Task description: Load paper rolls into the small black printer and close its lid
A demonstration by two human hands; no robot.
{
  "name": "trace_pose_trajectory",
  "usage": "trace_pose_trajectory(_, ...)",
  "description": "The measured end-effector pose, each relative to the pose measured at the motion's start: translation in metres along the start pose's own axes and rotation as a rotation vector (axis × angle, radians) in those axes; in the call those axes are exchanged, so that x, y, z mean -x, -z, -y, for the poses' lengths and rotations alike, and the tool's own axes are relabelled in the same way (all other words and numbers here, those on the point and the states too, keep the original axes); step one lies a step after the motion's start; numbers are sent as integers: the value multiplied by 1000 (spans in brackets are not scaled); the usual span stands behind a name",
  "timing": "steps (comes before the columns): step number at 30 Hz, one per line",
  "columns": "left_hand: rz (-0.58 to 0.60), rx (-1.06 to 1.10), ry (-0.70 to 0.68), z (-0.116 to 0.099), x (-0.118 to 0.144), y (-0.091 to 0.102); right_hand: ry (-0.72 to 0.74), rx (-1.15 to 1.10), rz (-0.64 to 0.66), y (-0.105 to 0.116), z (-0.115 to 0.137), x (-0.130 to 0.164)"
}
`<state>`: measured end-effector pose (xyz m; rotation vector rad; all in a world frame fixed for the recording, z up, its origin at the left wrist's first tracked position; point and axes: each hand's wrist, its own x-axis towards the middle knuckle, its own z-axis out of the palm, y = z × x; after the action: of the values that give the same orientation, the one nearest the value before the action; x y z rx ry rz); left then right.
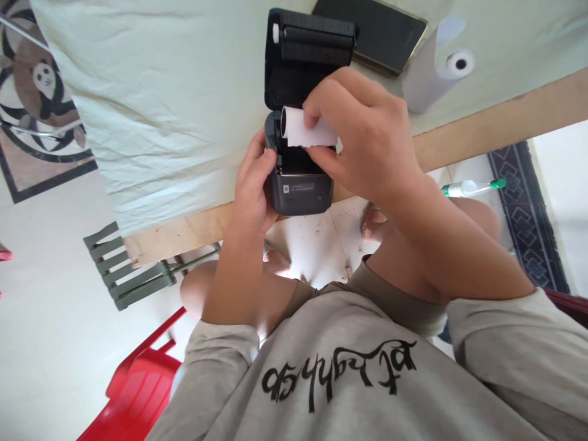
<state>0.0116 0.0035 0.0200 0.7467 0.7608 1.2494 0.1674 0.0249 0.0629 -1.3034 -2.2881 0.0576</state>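
Two hands work at a small black thermal printer (pixel 301 141) that sits at the near edge of a desk (pixel 160 116) covered in pale cloth, its lid swung open and standing upright. Left hand (pixel 252 184) is wrapped around the printer's left side, thumb pressed on the body, fingers hidden behind. Right hand (pixel 362 138) is closed in a pinch on a small white paper roll (pixel 305 130), held just above the printer's open paper bay. Beyond the printer, a dark tablet (pixel 374 30) lies flat on the desk. To the right of the printer, near the tablet, rests a second paper roll (pixel 441 70), partly unwound.
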Motion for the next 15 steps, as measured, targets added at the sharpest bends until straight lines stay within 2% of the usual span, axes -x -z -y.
trace_pose_trajectory(5, 13, -33, -16, 1, -1, 2, 34, 11, 7, -6, -5, 1)
trace_pose_trajectory(8, 1, -62, -25, 1, 0, 2, 93, 20, -62, -8, -6, 4)
trace_pose_trajectory(11, 36, -54, -37, 3, 0, 5, 221, -19, -128, -5, -3, 11)
trace_pose_trajectory(15, 72, -117, -57, 7, -2, 13, 403, -103, -83, -4, -4, 18)
